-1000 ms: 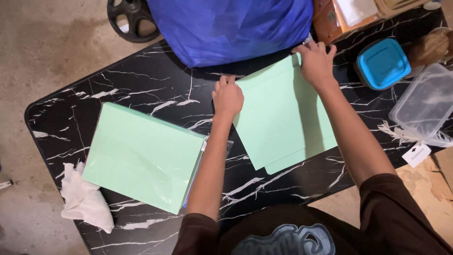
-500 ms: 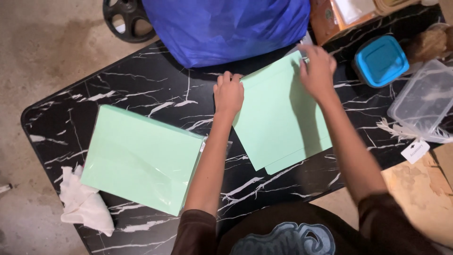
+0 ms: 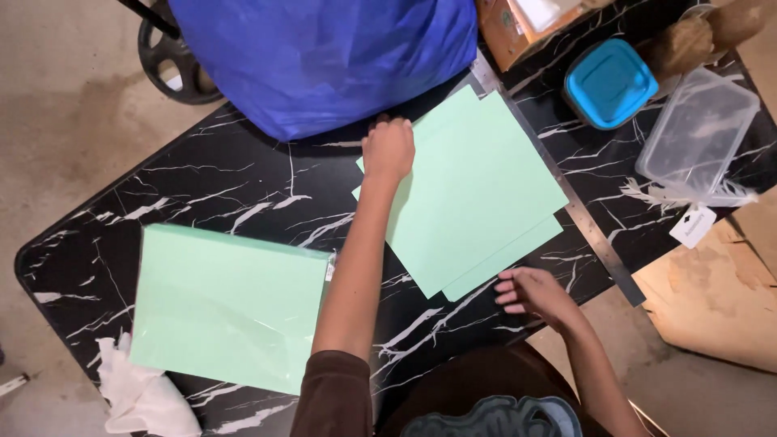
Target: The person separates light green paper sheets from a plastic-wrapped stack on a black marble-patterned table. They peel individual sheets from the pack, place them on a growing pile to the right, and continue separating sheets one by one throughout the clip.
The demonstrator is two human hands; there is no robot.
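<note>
Nearest the camera, the right hand is resting on the black marbled bench, its fingers lying loosely apart and gripping nothing, their tips sitting just beside the near corner of the loose pale green sheets. Farther up, the left hand is pressing down on the far left corner of those sheets, its fingers curled under so I cannot tell whether they are pinching an edge. At least two sheets are lying there, stacked slightly askew. One wrapped ream of green paper is lying to the left, with a white crumpled cloth at its near corner. A metal ruler is running along the sheets' right edge. Beyond are sitting one blue-lidded box, one clear plastic container and a blue bag; a concrete floor is surrounding the bench.
</note>
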